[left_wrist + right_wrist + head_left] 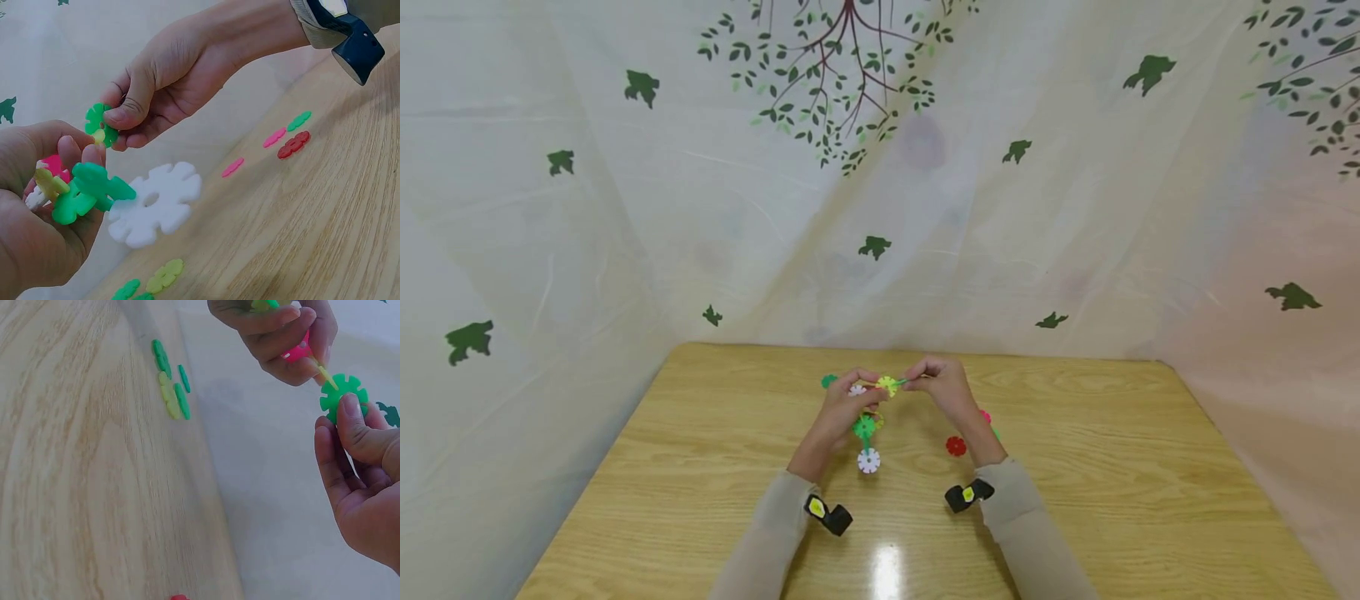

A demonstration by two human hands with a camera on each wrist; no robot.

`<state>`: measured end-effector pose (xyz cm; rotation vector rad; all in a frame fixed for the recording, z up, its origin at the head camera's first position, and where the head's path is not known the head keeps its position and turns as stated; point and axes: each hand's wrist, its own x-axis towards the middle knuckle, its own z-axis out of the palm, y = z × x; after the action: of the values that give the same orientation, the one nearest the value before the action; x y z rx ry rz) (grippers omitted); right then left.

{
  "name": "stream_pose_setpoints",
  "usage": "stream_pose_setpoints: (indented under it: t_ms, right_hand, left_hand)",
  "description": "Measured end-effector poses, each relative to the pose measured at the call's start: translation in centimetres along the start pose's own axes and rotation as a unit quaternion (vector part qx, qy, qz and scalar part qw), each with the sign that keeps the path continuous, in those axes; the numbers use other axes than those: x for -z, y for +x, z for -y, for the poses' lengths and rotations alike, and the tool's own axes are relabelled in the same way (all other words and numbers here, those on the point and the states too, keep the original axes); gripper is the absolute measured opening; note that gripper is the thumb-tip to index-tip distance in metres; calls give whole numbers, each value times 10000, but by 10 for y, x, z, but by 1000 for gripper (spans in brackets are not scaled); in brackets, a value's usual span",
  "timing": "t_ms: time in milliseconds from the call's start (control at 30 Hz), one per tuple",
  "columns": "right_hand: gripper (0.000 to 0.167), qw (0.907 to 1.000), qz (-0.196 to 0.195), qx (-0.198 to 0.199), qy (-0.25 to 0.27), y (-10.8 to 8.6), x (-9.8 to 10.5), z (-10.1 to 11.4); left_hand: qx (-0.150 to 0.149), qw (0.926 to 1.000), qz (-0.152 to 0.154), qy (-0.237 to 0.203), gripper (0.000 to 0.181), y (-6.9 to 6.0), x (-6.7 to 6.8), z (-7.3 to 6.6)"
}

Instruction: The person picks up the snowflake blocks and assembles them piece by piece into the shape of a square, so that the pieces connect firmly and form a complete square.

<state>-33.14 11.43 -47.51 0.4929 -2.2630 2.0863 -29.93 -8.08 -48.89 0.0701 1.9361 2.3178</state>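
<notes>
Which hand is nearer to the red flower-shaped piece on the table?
Right. The right hand is raised beyond the red piece; the left hand is farther away, beyond it and off to its left.

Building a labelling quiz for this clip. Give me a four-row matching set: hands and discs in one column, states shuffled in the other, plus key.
Things:
1. left hand
2. right hand
3. white disc at the near end of the assembly
4. red disc

States:
A. lies on the table beside a pink disc
B. holds the multi-coloured joined discs
C. sticks out from a green piece, off the table
D. pinches a green disc between thumb and fingers

Pairs: 1-B; 2-D; 3-C; 4-A
</notes>
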Motion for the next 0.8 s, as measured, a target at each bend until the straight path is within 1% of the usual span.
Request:
stream_pose_setpoints:
  t_ms: [133, 333, 467, 500, 633, 800]
  right_hand:
    - [5, 9999, 89, -29, -83, 0, 1, 0]
    - [2, 9993, 314, -86, -192, 1, 3, 1]
    - [18, 9985, 463, -40, -276, 2, 4, 2]
    - [19, 9984, 474, -20, -302, 2, 4, 3]
    - [21, 9982, 486, 174, -290, 2, 1, 3]
    - [19, 9954, 548, 631, -465, 3, -4, 1]
  left_hand:
    - [78, 10000, 4, -25, 16, 0, 0, 0]
    - [137, 9995, 217, 171, 24, 1, 1, 0]
    - [219, 9990, 317, 209, 28, 0, 1, -2]
    - [239, 9990, 324, 218, 29, 0, 1, -2]
    - [305, 9986, 305, 311, 28, 0, 2, -2]
    - [376, 9982, 208, 422, 24, 0, 5, -2]
